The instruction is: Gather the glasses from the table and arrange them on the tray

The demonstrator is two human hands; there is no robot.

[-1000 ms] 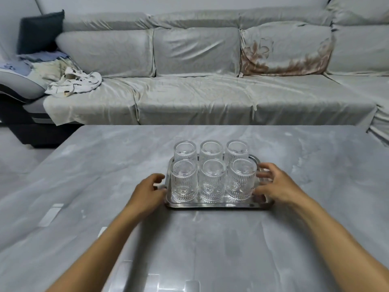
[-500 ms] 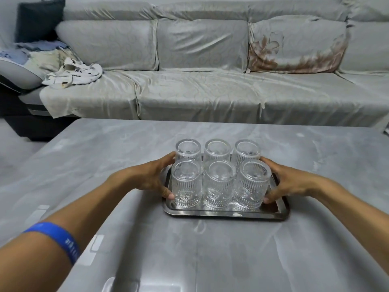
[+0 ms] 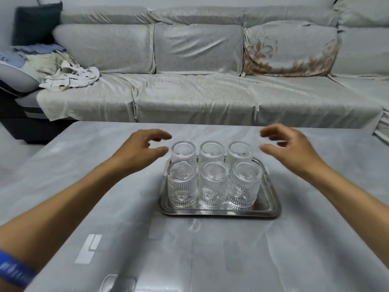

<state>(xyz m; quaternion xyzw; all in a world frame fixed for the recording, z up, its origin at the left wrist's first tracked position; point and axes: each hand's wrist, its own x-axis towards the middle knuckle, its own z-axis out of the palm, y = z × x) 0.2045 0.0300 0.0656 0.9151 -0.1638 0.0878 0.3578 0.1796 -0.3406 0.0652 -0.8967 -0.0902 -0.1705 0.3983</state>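
So the glasses are all on the tray already: six ribbed clear tumblers in two rows of three, packed close together, and from the look of the flat thick ends on top they seem to be standing upside down. They fill the left and middle of the tray, with a bare strip of metal showing along its right side. It's a shiny steel rectangle with a raised rim, sitting roughly mid-table on the grey marble-look table.

Neither hand is touching anything. The left hand hangs above the tabletop just left of the back row, fingers loosely curled and spread, holding nothing, thumb pointing toward the back-left glass with a small gap. The right hand mirrors it on the other side, open and empty too, fingers curved inward near the back-right glass but clear of it.

Blue wristband on the left forearm, down in the corner. Behind the table there's a long sofa under a pale grey cover, with a crumpled white cloth lying on its left end and a dark cushion up in that corner.
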